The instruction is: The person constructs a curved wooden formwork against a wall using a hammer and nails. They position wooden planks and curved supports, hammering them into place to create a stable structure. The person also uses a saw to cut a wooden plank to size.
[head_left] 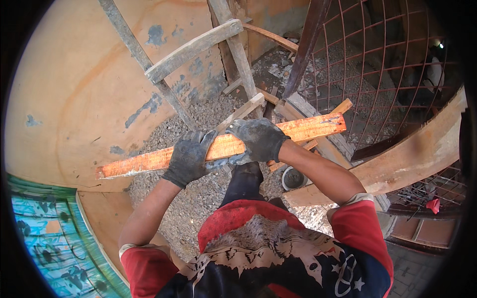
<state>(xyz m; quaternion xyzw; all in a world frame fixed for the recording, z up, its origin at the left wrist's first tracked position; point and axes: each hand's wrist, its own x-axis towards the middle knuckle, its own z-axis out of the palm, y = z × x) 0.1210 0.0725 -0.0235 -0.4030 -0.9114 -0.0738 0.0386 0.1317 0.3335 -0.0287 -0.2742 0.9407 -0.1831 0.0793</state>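
A long orange-brown wooden plank (310,127) lies crosswise before my body, its right end higher in view than its left. Both my hands wear dark grey work gloves. My left hand (189,155) is wrapped round the plank left of its middle, thumb over the near face. Farther right, my right hand (259,139) grips it from above, fingers curled round the wood. A grey-blue strip shows along the lower edge between the hands; I cannot tell whether it is glove or something else. Dark nail-like marks show near the right end.
A worn wooden ladder (196,49) leans ahead by the peeling wall (89,89). Gravel (196,218) covers the ground. Right of my legs stands a small bucket (294,178) with grey contents. A wide board (397,166) and a rusty metal grille (365,59) are at the right.
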